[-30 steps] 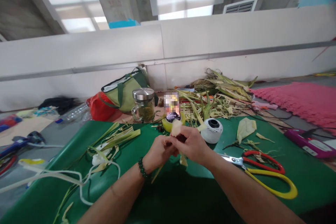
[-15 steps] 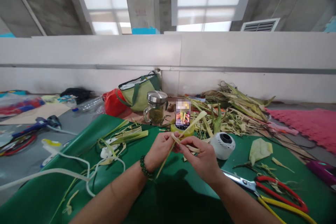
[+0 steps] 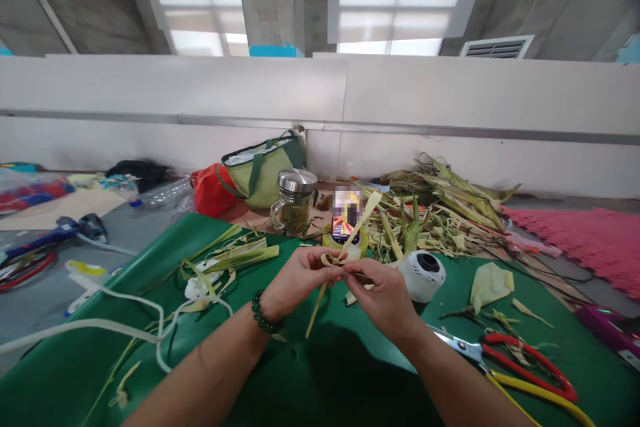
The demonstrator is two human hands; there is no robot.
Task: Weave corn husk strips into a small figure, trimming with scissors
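Note:
Over the green mat [image 3: 325, 373], my left hand [image 3: 295, 280] and my right hand [image 3: 383, 293] meet at their fingertips, both pinched on a pale corn-husk strip [image 3: 345, 247]. One end of the strip slants up toward the phone [image 3: 345, 223]; the other hangs down between my wrists. A dark bead bracelet [image 3: 263, 317] circles my left wrist. A white tape roll [image 3: 423, 273] sits just right of my right hand.
Scissors with red and yellow handles [image 3: 520, 373] lie at right on the mat. Husk scraps [image 3: 230, 260] and a white cord [image 3: 125, 320] lie at left. Behind stand a glass jar [image 3: 295, 203], a green bag [image 3: 260, 170], a husk pile [image 3: 440, 207] and a pink mat [image 3: 575, 237].
The view tilted up and swung left in the first half second. My hands drew the husk strip closer together, and its upper end now points more upright.

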